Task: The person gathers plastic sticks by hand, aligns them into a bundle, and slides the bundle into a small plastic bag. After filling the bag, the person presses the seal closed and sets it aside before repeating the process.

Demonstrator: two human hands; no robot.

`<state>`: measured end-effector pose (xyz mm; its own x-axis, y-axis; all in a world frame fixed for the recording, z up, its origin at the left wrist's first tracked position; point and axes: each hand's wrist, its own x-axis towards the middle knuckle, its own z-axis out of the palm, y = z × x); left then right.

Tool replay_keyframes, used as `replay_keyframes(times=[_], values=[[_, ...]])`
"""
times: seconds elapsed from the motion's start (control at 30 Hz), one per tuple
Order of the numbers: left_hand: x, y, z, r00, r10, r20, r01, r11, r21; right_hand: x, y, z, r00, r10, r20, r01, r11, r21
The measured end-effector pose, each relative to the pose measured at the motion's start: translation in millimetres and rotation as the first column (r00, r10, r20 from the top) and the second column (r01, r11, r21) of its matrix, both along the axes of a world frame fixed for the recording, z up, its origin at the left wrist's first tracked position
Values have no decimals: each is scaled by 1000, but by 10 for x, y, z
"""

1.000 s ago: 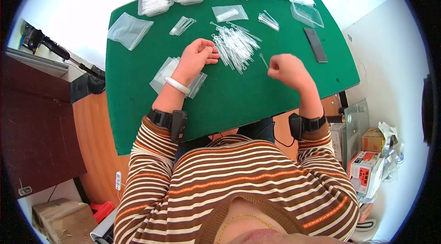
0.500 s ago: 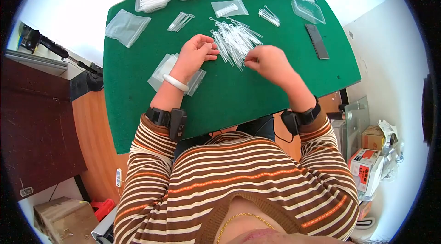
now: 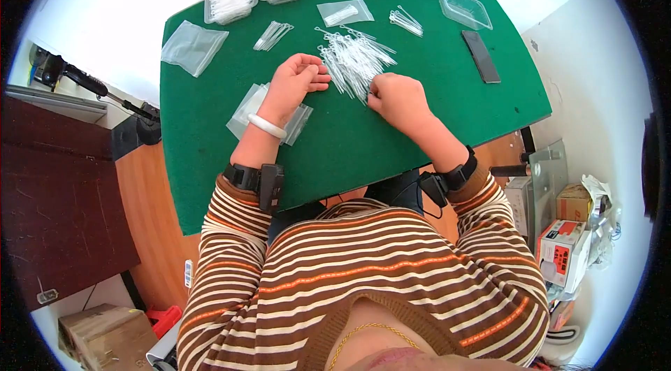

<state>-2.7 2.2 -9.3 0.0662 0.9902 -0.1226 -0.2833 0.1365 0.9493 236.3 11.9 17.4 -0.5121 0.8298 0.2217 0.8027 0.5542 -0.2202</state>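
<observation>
The pile of thin looped sticks (image 3: 356,56) lies at twelve o'clock from me, and because they cross each other, one loop could catch and pull several together. Also my wrist is above the plastic bags (image 3: 241,109), at seven o'clock of my left hand (image 3: 292,84), so a careless movement could push them. This hand is half open, fingers curved near the pile's eight o'clock edge; I see nothing in it. My right hand (image 3: 400,100) has its fingers pinched together at five o'clock; whether they grasp a stick, I cannot tell.
</observation>
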Motion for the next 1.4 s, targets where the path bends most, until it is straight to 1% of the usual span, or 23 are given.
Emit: replay_keyframes(times=[0.03, 0.13, 0.17, 0.27, 0.3, 0.4, 0.43, 0.53, 0.57, 0.67, 0.7, 0.77, 0.8, 0.83, 0.93, 0.97, 1.07, 1.1, 1.2, 1.23, 1.33, 1.37, 1.4], values=[[-5, 5, -15, 1000, -7, -3, 7, 1000, 1, 6, 13, 12, 1000, 1, 0, -1, 1000, 2], [-19, 24, -54, 1000, -17, -8, 17, 1000, 8, 103, 103, 81, 984, -97, -146, 38, 931, -363], [-20, 29, -56, 1000, -19, -3, 19, 1000, 10, 147, 144, 98, 985, -91, -145, 33, 932, -361], [-20, 26, -71, 1000, -17, 9, 17, 1000, 12, 322, 240, 140, 974, -9, -226, -105, 868, -486], [-19, 25, -69, 1000, -13, 17, 13, 1000, 13, 365, 249, 175, 974, -4, -225, -108, 868, -485], [-12, 28, -63, 999, -4, 36, 4, 1000, 14, 464, 235, 482, 973, 15, -229, -151, 791, -593], [-14, 32, -61, 999, -6, 32, 5, 1000, 12, 498, 252, 591, 974, 18, -228, -153, 791, -593], [-9, 27, -62, 1000, -10, 23, 9, 1000, 6, 584, 356, 896, 978, 139, -158, -206, 787, -581], [-7, 23, -58, 1000, -10, 24, 10, 1000, 9, 589, 414, 943, 978, 139, -159, -206, 786, -582], [-2, 14, -49, 1000, -10, 26, 9, 1000, 15, 565, 661, 1038, 985, 69, -157, -135, 879, -458], [-1, 12, -50, 1000, -11, 25, 10, 1000, 20, 551, 726, 1018, 985, 71, -156, -136, 879, -457], [4, 8, -51, 1000, -11, 24, 10, 1000, 29, 493, 816, 943, 1000, 15, 25, -10, 981, -194], [4, 13, -49, 1000, -7, 25, 7, 999, 32, 451, 845, 951, 994, -31, 106, 36, 998, -46], [4, 18, -48, 1000, -10, 24, 10, 999, 32, 437, 889, 1000, 994, -26, 107, 30, 999, -42], [-3, 12, -66, 1000, -9, 22, 8, 1000, 18, 426, 1009, 1195, 984, -52, 171, 105, 944, -313], [3, 10, -67, 1000, -7, 18, 7, 1000, 16, 406, 1048, 1184, 984, -48, 173, 102, 943, -318], [-3, 28, -64, 1000, -5, 9, 5, 1000, 19, 337, 1255, 1187, 907, 155, 391, -113, 985, -129], [-7, 30, -78, 1000, -13, 4, 13, 1000, 23, 277, 1323, 1166, 907, 157, 392, -116, 985, -127], [-16, 28, -110, 1000, -28, -8, 28, 999, 26, -38, 1475, 920, 710, 299, 637, -175, 952, -252], [-10, 27, -115, 1000, -28, -8, 28, 999, 24, -105, 1507, 833, 710, 301, 636, -175, 951, -254], [-10, 38, -104, 1000, -22, -12, 23, 1000, 22, -282, 1583, 607, 838, 275, 472, -220, 961, -168], [-10, 38, -98, 1000, -22, -13, 23, 1000, 20, -308, 1588, 562, 837, 278, 472, -224, 960, -168], [-9, 34, -96, 1000, -22, -13, 23, 1000, 16, -322, 1579, 511, 883, 233, 408, -212, 972, -98]])
